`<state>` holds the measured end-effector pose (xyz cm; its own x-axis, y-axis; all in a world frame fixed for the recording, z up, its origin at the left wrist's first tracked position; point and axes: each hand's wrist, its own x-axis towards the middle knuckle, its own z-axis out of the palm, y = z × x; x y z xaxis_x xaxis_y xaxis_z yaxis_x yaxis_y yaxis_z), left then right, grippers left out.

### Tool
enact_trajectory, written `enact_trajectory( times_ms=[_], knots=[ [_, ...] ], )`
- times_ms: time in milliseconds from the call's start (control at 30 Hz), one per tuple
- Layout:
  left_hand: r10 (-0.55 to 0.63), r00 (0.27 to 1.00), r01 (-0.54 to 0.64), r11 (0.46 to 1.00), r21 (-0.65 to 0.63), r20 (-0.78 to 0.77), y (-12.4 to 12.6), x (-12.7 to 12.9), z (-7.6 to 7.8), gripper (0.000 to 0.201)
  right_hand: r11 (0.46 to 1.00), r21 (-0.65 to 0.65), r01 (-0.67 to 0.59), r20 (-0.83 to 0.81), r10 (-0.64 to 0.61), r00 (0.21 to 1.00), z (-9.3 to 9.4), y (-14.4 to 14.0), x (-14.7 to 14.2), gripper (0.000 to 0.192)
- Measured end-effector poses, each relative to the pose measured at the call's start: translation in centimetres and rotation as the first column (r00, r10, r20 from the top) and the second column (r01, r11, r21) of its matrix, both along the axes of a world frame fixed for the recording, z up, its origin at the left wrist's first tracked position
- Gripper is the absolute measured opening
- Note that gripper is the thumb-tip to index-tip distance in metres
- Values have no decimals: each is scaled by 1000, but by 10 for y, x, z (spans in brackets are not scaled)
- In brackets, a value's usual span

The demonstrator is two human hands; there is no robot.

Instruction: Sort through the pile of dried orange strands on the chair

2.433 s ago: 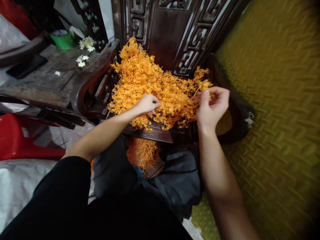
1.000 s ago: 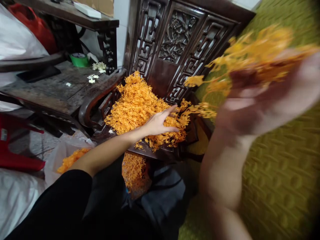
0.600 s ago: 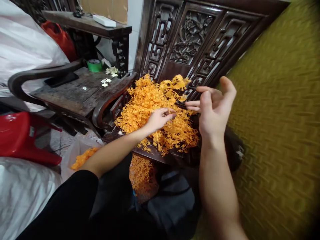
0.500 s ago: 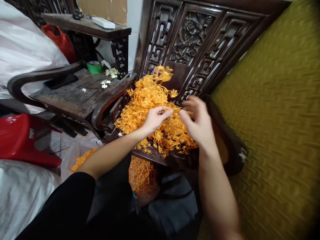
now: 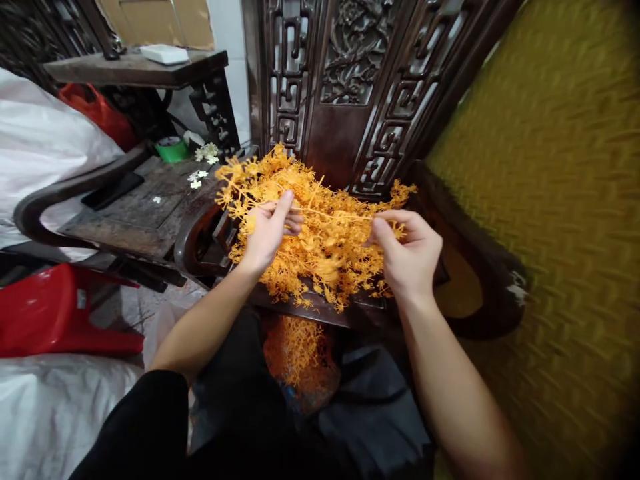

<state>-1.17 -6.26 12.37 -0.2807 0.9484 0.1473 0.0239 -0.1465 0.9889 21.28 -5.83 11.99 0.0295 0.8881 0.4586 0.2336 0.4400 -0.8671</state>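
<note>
An orange plastic flower stem [image 5: 337,215] stretches almost level between my two hands, above a large heap of similar orange sprigs [image 5: 320,267] on a dark wooden chair seat. My left hand [image 5: 265,233] is around the stem's left part, thumb pointing up and fingers loosely curled; exactly where they touch it is partly hidden. Branching tips spread out beyond that hand to the left. Thumb and forefinger of my right hand [image 5: 413,250] pinch the stem's right end, with the other fingers folded in.
Left of the heap stands a dark wooden armchair [image 5: 125,227] bearing green tape [image 5: 171,149] and small pale flowers [image 5: 197,178]. A red stool [image 5: 65,307] and white sacks [image 5: 55,407] are farther left. An orange-filled bag [image 5: 300,360] sits below the seat; a yellow woven surface [image 5: 540,200] rises at right.
My hands have moved apart, the left one leftward and the right one closing on the stem's end. The branching tips swung left and down. The camera view has shifted slightly.
</note>
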Motion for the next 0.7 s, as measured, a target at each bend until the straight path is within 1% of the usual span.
enact_trajectory(
  times_ms=[33,67,100,133,167,200,233,267,300,333,367,400,433,467,500,533,567,600,667,700],
  knots=[
    [-55,995,51,998,-48,-86,-8,1,4,59,998,41,44,-45,-42,998,0,-1,-2,20],
    [-185,970,169,979,-113,-158,-18,4,8,63,996,72,60,-76,-55,996,1,-2,-4,20],
    [-398,896,361,911,-201,-195,-30,7,14,64,995,83,46,-104,-37,994,1,-4,-6,19],
    [-679,715,629,728,-273,-166,-42,11,20,62,997,72,-5,-135,15,991,1,-5,-7,21],
    [-873,472,833,487,-263,-120,-53,15,26,56,995,42,-95,-172,101,980,2,-6,-8,26],
    [-946,308,928,322,-188,-102,-62,19,31,52,976,0,-219,-211,214,954,3,-7,-8,31],
    [-946,304,947,313,-68,-114,-69,23,35,50,934,-46,-354,-244,333,911,4,-8,-7,38],
    [-890,431,902,427,61,-146,-72,26,36,47,875,-90,-475,-265,439,859,5,-9,-5,44],
    [-754,633,774,611,167,-175,-71,29,36,43,816,-128,-563,-265,519,813,6,-10,-4,48],
    [-550,812,583,777,238,-196,-67,31,33,38,777,-155,-610,-246,567,786,7,-11,-2,52],
    [-360,903,414,874,256,-233,-61,33,28,36,768,-165,-619,-214,585,782,8,-11,-1,54],
    [-264,922,330,918,220,-282,-53,34,22,42,782,-162,-602,-181,576,797,9,-11,-1,54],
    [-286,910,338,931,139,-300,-44,34,16,47,814,-144,-563,-159,542,825,9,-10,-1,51],
    [-382,881,404,914,23,-279,-36,34,10,44,853,-118,-509,-159,490,857,8,-8,-1,48],
    [-482,846,476,876,-82,-228,-30,34,5,38,893,-84,-443,-185,423,887,6,-6,-2,44],
    [-555,816,534,831,-158,-162,-25,34,1,33,927,-46,-373,-232,353,906,4,-3,-2,41],
    [-594,798,567,798,-201,-105,-22,34,-1,32,952,-10,-307,-290,291,912,1,1,-2,39],
    [-602,796,578,787,-217,-65,-21,34,-2,33,967,22,-252,-347,244,906,-2,5,-2,38],
    [-574,819,562,804,-196,-5,-20,34,-2,33,979,53,-195,-432,198,880,-7,11,-1,41],
    [-556,830,553,814,-179,38,-20,35,-2,31,980,43,-194,-454,192,870,-8,13,0,44]
  ],
)
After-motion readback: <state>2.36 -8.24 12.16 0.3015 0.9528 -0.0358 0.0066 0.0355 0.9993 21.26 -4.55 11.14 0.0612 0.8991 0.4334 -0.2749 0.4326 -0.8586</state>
